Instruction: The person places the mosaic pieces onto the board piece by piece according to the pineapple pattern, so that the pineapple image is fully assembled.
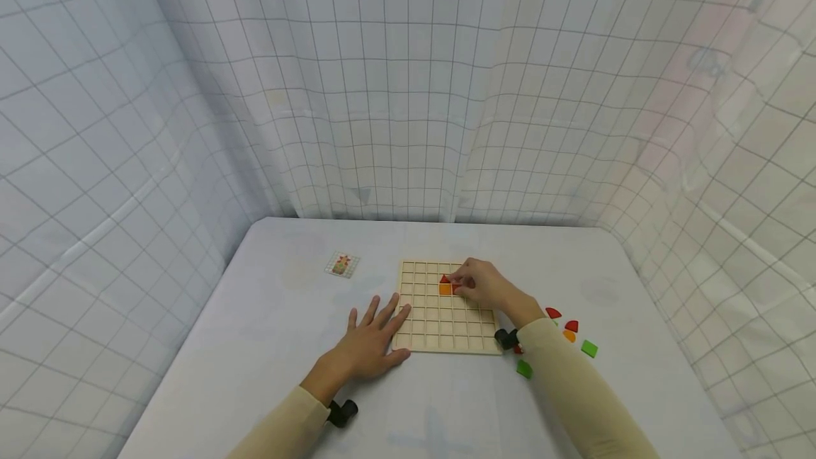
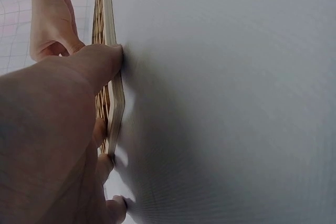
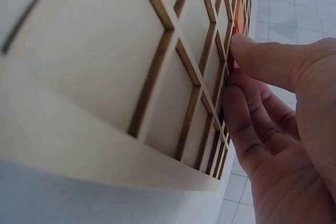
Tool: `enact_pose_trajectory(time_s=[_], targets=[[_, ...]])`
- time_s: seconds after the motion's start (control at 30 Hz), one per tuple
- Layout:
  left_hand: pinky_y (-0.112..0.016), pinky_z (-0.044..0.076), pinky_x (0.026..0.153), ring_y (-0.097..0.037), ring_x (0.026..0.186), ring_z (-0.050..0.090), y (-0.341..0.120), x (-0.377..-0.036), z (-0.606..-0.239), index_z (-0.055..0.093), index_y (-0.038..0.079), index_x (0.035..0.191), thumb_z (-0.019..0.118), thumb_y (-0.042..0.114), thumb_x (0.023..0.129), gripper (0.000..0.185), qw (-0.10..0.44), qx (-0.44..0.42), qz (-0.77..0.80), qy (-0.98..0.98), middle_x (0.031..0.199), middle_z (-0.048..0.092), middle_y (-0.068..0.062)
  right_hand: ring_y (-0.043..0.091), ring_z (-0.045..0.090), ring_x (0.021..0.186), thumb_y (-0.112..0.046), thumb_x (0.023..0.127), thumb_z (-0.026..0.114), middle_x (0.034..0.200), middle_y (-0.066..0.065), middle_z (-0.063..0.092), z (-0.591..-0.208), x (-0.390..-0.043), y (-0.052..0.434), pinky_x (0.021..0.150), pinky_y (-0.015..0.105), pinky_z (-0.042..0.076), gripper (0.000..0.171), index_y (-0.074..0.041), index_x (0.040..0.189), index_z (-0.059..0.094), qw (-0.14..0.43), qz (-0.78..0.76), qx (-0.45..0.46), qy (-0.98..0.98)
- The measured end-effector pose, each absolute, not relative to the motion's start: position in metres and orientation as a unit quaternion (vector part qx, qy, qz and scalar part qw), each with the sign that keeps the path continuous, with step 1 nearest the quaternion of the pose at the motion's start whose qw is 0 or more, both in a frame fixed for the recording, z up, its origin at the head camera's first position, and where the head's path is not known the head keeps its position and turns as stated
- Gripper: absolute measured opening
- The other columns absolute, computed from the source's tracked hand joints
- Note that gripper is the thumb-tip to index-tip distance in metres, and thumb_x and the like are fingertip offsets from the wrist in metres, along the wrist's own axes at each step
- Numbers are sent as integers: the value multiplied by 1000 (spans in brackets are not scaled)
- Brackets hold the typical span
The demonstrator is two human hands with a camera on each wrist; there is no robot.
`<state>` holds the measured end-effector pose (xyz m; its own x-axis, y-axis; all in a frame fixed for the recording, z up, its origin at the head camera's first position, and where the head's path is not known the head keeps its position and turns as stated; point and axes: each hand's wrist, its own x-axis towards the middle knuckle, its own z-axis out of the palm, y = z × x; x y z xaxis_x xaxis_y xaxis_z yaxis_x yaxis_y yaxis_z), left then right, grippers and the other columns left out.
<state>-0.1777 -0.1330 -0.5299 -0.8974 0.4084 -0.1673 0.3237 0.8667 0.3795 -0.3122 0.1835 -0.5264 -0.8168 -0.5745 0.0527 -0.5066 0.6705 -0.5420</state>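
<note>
Red tile (image 1: 445,279): small, light, stiff, likely slippery; take by its edges. Right hand (image 1: 482,284) pinches it over wooden grid board (image 1: 446,331). Left hand (image 1: 370,340), fingers spread flat, steadies board edge.

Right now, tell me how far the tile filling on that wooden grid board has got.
Early stage. Done: an orange tile sits in a cell of the grid board. In hand: the right hand pinches a red tile at the cell just above it, while the left hand lies flat against the board's left edge. Left: nearly every cell is empty, and loose tiles wait on the table to the right.
</note>
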Motion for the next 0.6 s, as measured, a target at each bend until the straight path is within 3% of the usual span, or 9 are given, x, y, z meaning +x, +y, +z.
enact_pose_trajectory(time_s=[0.17, 0.6], targets=[[-90, 16, 136, -53, 183, 15, -136, -178, -535, 34, 22, 185, 67, 54, 115, 84, 112, 202, 191, 954, 198, 20, -10, 9, 62, 97, -9, 109, 83, 122, 7, 75, -527, -311, 184, 87, 26, 57, 25, -9, 133, 88, 66, -281, -300, 909], [-88, 16, 138, -49, 184, 15, -132, -176, -526, 34, 23, 186, 70, 56, 114, 87, 125, 190, 178, 957, 198, 19, -8, 13, 70, 98, -17, 109, 84, 134, 13, 75, -518, -304, 199, 91, 36, 65, 32, -8, 141, 83, 43, -258, -308, 915]])
